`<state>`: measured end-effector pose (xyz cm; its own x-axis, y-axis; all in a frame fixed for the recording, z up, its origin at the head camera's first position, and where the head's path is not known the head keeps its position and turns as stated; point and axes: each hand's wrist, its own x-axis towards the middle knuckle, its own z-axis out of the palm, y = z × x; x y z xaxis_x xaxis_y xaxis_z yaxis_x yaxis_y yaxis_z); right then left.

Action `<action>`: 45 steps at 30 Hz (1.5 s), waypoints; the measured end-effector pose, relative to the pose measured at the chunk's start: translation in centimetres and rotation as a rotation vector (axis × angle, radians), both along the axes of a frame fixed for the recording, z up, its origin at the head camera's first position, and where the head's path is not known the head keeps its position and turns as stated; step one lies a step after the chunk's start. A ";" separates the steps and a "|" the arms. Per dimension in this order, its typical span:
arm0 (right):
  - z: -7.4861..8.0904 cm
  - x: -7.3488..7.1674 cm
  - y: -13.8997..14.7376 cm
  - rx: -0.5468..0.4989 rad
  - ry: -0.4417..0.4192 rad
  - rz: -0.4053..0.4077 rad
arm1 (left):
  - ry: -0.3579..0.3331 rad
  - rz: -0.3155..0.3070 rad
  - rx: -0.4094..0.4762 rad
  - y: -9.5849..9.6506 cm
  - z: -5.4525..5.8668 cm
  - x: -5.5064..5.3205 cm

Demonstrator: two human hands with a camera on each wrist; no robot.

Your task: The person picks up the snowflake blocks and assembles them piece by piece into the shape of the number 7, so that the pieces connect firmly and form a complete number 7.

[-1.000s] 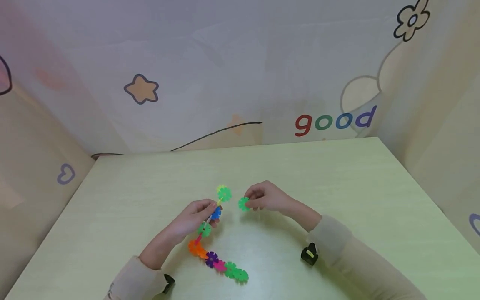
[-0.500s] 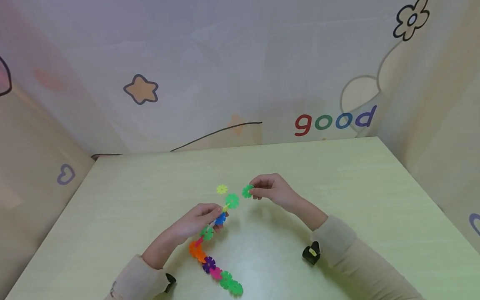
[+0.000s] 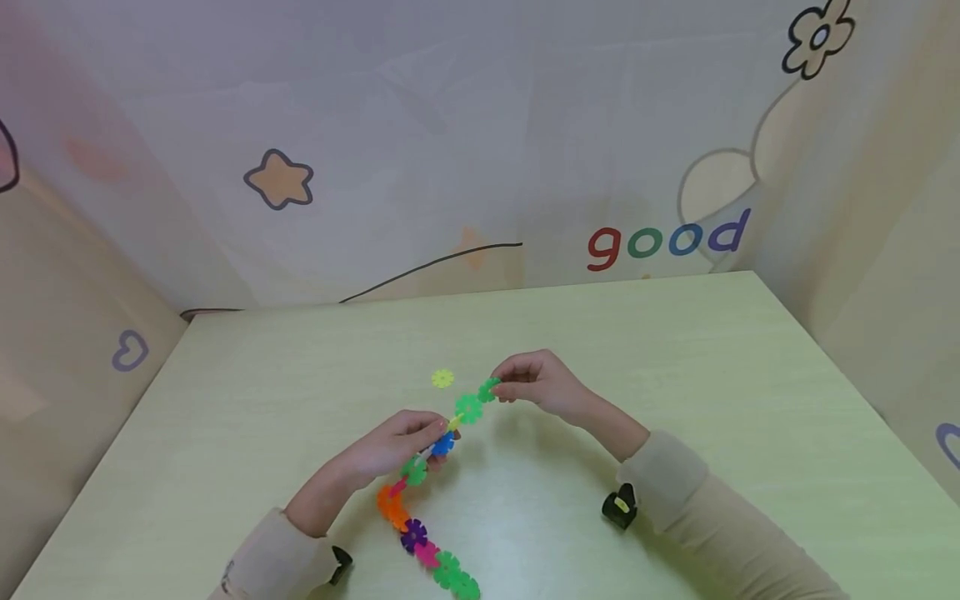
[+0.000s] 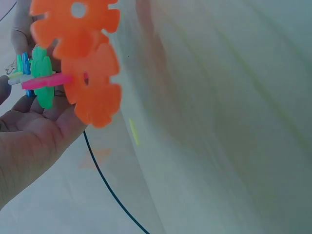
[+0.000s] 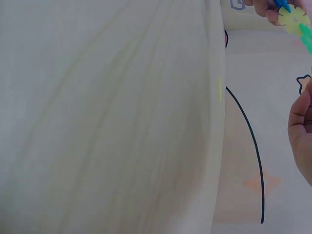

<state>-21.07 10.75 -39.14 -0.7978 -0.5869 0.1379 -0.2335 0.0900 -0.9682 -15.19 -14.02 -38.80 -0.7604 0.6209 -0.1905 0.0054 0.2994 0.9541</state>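
Note:
My left hand (image 3: 386, 446) pinches a chain of interlocking flower-shaped plastic discs near its blue disc (image 3: 442, 443). Below the hand the chain bends through green, pink, orange (image 3: 392, 507), purple (image 3: 413, 536) and green discs (image 3: 447, 570) toward the near edge. The left wrist view shows two orange discs (image 4: 95, 85) large, joined by a pink one (image 4: 48, 80) to a green one (image 4: 42, 73). Between thumb and fingers my right hand (image 3: 540, 383) holds a green disc (image 3: 488, 389), its rim right at the green disc (image 3: 469, 408) topping the chain.
A single yellow flower disc (image 3: 443, 378) lies on the pale table (image 3: 300, 358) just beyond the hands. Printed cloth (image 3: 450, 125) hangs behind the table and along both sides. Small black devices (image 3: 619, 507) sit at both sleeve cuffs.
The right hand has risen, then come back left, bringing its green disc from apart to the chain's end. The left hand and chain top shifted slightly right and nearer, uncovering the yellow disc.

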 end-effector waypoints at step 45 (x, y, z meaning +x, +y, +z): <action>0.7 1.5 -0.5 0.042 0.029 0.005 | 0.388 0.030 -0.152 2.4 0.1 0.2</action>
<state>-19.55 10.21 -38.46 -0.7907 -0.5969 0.1362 -0.2622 0.1291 -0.9563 -14.96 -11.59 -38.71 -0.8111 0.5843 0.0263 0.3452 0.4420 0.8279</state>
